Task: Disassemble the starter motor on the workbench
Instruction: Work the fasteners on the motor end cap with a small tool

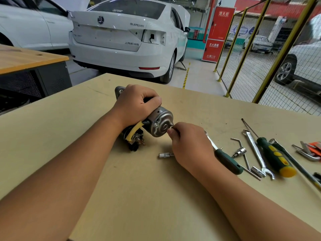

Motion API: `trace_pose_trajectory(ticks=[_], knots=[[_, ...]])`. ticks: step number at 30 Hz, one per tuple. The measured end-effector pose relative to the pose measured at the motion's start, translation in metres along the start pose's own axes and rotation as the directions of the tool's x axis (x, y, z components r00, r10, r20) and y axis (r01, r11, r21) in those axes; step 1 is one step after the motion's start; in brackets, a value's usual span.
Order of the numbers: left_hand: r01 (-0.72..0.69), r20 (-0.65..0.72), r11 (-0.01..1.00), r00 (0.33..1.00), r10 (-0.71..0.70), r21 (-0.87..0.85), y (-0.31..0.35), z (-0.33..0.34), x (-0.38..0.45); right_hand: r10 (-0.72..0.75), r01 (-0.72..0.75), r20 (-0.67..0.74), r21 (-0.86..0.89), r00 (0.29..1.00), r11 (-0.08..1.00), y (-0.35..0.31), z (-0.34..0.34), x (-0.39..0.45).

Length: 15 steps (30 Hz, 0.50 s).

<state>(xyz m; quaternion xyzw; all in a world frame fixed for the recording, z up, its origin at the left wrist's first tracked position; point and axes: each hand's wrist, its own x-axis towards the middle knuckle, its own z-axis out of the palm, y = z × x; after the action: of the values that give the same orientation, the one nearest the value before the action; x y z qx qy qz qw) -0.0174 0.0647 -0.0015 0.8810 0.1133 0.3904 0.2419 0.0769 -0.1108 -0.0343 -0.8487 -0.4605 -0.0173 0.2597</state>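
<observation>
Workbench [121, 197]: pale, matte board, lightly scuffed; it carries the motor and every tool within easy reach.
Right hand [188, 145]: fingers curled, thumb and forefinger pinching a small fastener at the rim of the motor's end cap, probably a through-bolt being turned out by hand. What it pinches is mostly hidden by the fingertips.
Loose socket bit [166, 155]: short, bright steel cylinder lying on the board just beside the right hand, likely set down so bare fingers could finish the loosened bolt.
Starter motor [156, 122]: lies on its side near the middle of the bench, rear end turned toward the person so the cap's fasteners face the working hand.
End cap [162, 123]: round pressed steel, dull silver, with raised ribs, a central boss and a second bolt head showing on its left side.
Solenoid end [134, 138]: dark and greasy, with coppery terminals and a yellow-sleeved lead curving up to the body.
Left hand [137, 103]: wraps over the motor body, fingers and thumb curled round it, steadying it against twisting.
Tools to the right: a green-handled ratchet [227, 161], a chrome combination spanner [257, 153], a green-and-yellow screwdriver [276, 157], and hex keys [307, 152], laid out side by side.
Beyond: a white saloon car [125, 37] with its tail lamp removed, and a yellow mesh fence [251, 54].
</observation>
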Motion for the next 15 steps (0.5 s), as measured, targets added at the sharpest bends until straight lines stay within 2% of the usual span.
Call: trace_pose_trajectory(ticks=[7, 12, 15], knots=[[0.004, 0.004, 1.000, 1.000, -0.004, -0.012, -0.0020, 0.0013, -0.0002, 0.029, -0.015, -0.118, 0.114, 0.993, 0.993, -0.0013, -0.0009, -0.0049], [0.009, 0.001, 1.000, 1.000, -0.009, -0.017, 0.0000, 0.0004, 0.0000, 0.014, -0.010, -0.057, 0.069, 0.998, 0.998, -0.0001, -0.0010, -0.0038], [0.009, 0.003, 1.000, 1.000, -0.009, -0.014, 0.0009, -0.0001, -0.0002, 0.037, -0.023, -0.102, 0.127, 0.994, 0.992, -0.0010, -0.0012, -0.0020]])
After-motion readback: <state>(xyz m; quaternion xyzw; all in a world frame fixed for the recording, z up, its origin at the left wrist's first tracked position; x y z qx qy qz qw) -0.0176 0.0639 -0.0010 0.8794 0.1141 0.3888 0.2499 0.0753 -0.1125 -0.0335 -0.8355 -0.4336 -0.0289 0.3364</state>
